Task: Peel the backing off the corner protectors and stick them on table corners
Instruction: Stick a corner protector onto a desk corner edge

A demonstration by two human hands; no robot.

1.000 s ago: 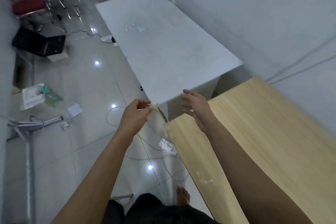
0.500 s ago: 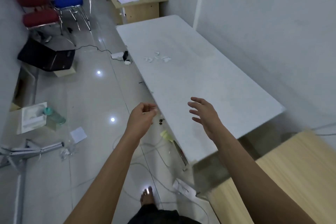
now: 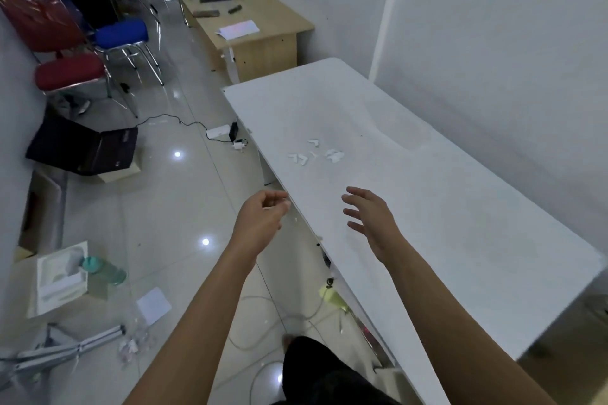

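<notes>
Several small white corner protectors (image 3: pixel 312 153) and peeled scraps lie loose on the long white table (image 3: pixel 460 207), near its left edge. My left hand (image 3: pixel 261 219) hovers just off that edge over the floor, fingers curled and thumb near the forefinger; whether a thin strip is pinched there is too small to tell. My right hand (image 3: pixel 371 222) floats above the table top with fingers spread and nothing in it. Both hands are short of the protectors, on the near side.
A wall runs along the table's right side. Cables (image 3: pixel 263 316), a power strip (image 3: pixel 218 132), a bottle (image 3: pixel 103 270), papers and a metal stand (image 3: pixel 65 347) litter the tiled floor at left. Red and blue chairs (image 3: pixel 75 43) and a wooden desk (image 3: pixel 256 26) stand beyond.
The view has moved forward from the wooden table's corner along the white table. Both hands left that corner and now hover farther up, closer to the loose protectors.
</notes>
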